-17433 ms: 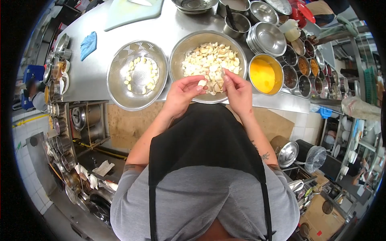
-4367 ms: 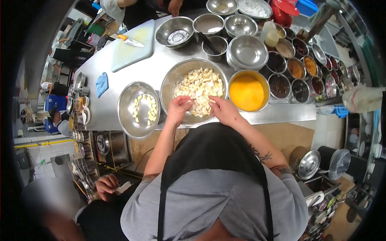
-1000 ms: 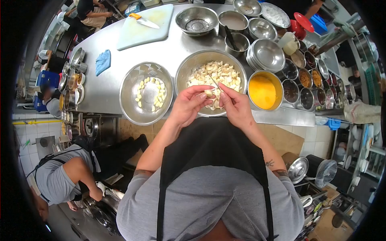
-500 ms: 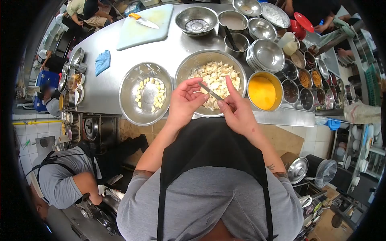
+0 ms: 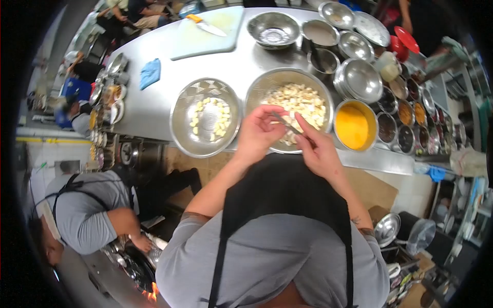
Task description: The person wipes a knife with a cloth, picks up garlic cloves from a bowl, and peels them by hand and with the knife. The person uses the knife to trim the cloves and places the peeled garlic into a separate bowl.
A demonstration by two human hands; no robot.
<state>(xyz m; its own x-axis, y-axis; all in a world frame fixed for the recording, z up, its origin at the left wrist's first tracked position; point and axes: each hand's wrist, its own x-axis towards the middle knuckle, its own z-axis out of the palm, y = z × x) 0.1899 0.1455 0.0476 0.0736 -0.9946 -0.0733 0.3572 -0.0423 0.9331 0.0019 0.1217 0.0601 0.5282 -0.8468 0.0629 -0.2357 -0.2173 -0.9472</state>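
My left hand point(image 5: 258, 134) and my right hand point(image 5: 319, 150) meet over the near rim of a large steel colander point(image 5: 267, 81) heaped with pale garlic cloves point(image 5: 304, 101). The right hand grips a small knife point(image 5: 284, 122) whose thin blade points up-left into the left hand's curled fingers. Those fingers close on a garlic clove that is mostly hidden. Just to the left, a second steel colander point(image 5: 184, 131) holds a small layer of peeled cloves point(image 5: 211, 114).
A bowl of yellow liquid point(image 5: 354, 126) sits right of the garlic, with stacked steel bowls point(image 5: 362, 79) and seasoning tubs point(image 5: 405, 120) beyond. A cutting board point(image 5: 205, 38) with an orange-handled knife point(image 5: 205, 24) and a blue cloth point(image 5: 150, 73) lie far left. A co-worker point(image 5: 87, 213) crouches below the counter.
My left fingers have curled shut around the clove, and the knife blade now reaches into them. The view has shifted, so the counter sits further right. The crouching co-worker has risen into view.
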